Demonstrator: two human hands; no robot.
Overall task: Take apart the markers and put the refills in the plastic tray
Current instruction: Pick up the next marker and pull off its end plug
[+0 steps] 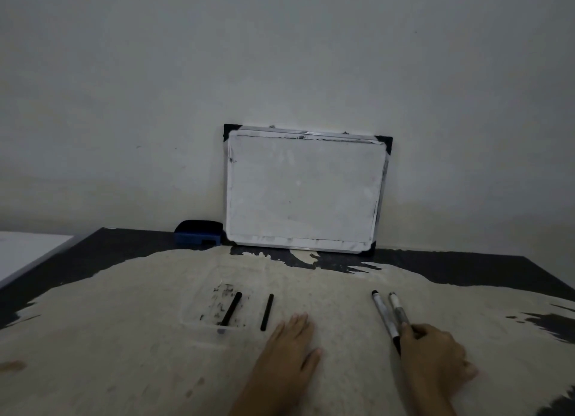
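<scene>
A clear plastic tray (pixel 199 314) with ink smudges lies on the table left of centre. One black refill (pixel 231 308) rests slanted inside it. A second black refill (pixel 267 311) lies on the table just right of the tray. Two grey markers with black ends lie side by side at the right, the left marker (pixel 383 314) and the right marker (pixel 397 310). My right hand (pixel 434 352) has its fingers on the near end of the right marker. My left hand (pixel 291 347) lies flat on the table, palm down, holding nothing, near the loose refill.
A small whiteboard (pixel 303 190) leans against the wall at the back. A blue eraser (pixel 199 235) sits left of it. The dark table (pixel 466 266) has a worn pale top. A white surface (pixel 25 253) adjoins at far left.
</scene>
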